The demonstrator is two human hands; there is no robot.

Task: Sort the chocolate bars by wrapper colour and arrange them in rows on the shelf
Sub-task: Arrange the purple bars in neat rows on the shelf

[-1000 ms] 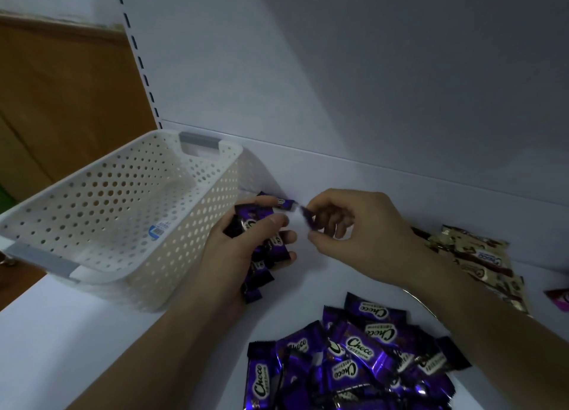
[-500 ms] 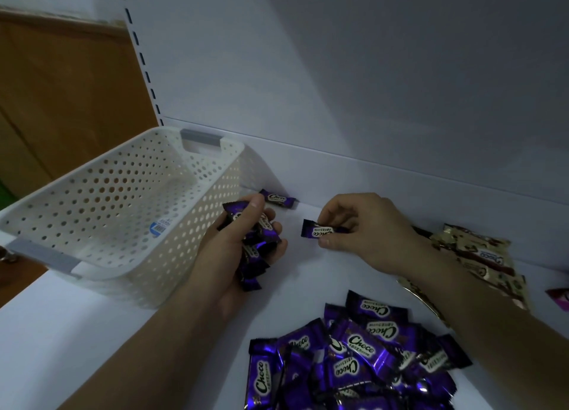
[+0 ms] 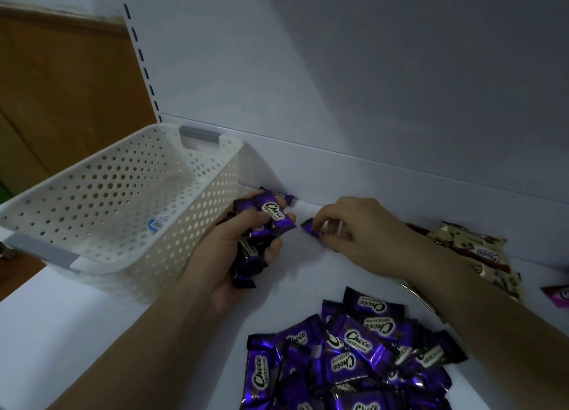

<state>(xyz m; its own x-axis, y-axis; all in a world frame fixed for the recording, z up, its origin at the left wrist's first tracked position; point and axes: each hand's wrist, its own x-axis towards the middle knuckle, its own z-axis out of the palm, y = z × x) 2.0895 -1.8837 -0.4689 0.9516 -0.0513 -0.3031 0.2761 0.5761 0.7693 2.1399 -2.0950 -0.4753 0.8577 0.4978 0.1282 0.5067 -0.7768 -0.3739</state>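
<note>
One white shelf (image 3: 77, 332), bearing all items below. One white perforated basket (image 3: 101, 200), its wall just beside the left-hand knuckles. One loose heap of purple Choco bars (image 3: 348, 354), near the wrists, well short of either set of fingertips. One stack of cream-and-brown bars (image 3: 474, 249), behind the right wrist. Left hand (image 3: 234, 249): fingers curled tight round a bunch of purple bars (image 3: 261, 228). Right hand (image 3: 363, 228): fingertips pinched narrow on a single purple bar (image 3: 309, 227), low against the shelf surface. One purple bar (image 3: 278, 195) beyond the left fingertips, at the back edge.
</note>
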